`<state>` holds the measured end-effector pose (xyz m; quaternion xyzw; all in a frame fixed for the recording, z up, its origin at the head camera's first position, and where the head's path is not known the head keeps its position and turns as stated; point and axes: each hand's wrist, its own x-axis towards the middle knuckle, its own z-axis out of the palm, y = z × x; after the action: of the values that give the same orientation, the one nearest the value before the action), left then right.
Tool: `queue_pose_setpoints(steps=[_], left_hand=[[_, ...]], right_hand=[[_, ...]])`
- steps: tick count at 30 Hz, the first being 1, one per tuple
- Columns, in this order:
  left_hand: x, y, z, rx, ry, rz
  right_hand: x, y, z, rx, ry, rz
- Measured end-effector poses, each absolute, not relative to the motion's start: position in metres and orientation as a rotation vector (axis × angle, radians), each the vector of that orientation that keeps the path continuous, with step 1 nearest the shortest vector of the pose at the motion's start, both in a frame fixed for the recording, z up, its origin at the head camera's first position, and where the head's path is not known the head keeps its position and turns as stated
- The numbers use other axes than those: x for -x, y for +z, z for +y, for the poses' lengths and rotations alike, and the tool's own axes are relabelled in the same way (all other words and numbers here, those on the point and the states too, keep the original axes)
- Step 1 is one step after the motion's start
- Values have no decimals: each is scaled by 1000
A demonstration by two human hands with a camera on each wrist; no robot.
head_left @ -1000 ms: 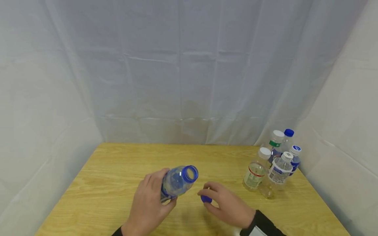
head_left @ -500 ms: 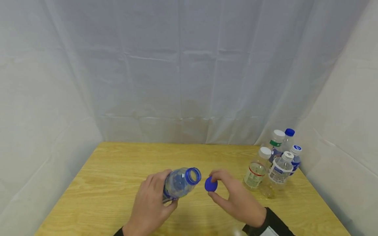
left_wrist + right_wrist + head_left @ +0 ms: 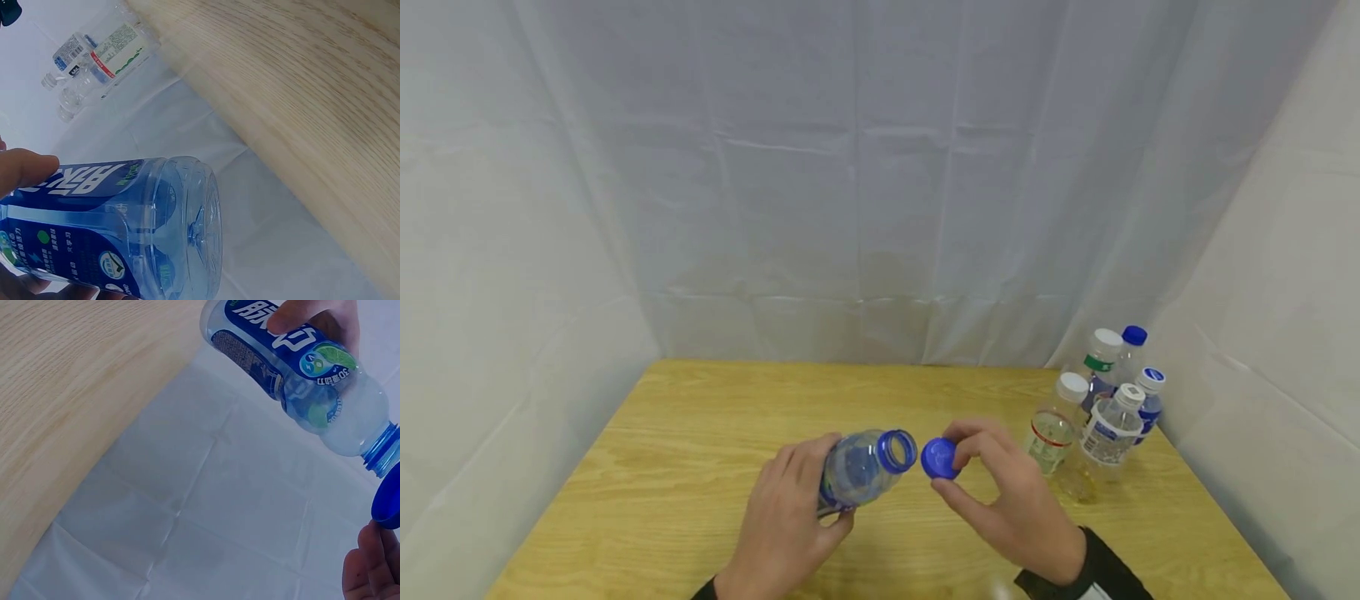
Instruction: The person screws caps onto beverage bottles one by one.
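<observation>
My left hand (image 3: 786,512) grips a clear blue plastic bottle (image 3: 856,468) around its labelled body. The bottle is tilted, its uncapped blue-ringed mouth pointing up and right. Between the thumb and fingers of my right hand (image 3: 1015,492) is a blue bottle cap (image 3: 940,458), pinched just to the right of that mouth. In the right wrist view the cap (image 3: 389,503) overlaps the space beside the threaded neck. The left wrist view shows the bottle's base and dark blue label (image 3: 75,231), with the left thumb on it.
Several capped bottles (image 3: 1105,433) stand in a group at the table's right end, just beyond my right hand. The yellow wooden table (image 3: 722,417) has a pale sheet (image 3: 880,208) hanging behind it and more sheeting at both sides.
My right hand has risen and moved right with the cap, whose face has turned more into view. The bottle has shifted slightly right and down in my left hand.
</observation>
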<state>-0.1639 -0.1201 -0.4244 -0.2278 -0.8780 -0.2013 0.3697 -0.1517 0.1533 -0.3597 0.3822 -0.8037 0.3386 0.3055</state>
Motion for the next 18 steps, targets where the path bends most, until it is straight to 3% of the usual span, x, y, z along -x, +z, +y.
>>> queue_pose_setpoints(steps=[18], left_hand=[[161, -426, -115, 600, -485, -2316]], right_hand=[[153, -356, 137, -1178, 877, -2033]])
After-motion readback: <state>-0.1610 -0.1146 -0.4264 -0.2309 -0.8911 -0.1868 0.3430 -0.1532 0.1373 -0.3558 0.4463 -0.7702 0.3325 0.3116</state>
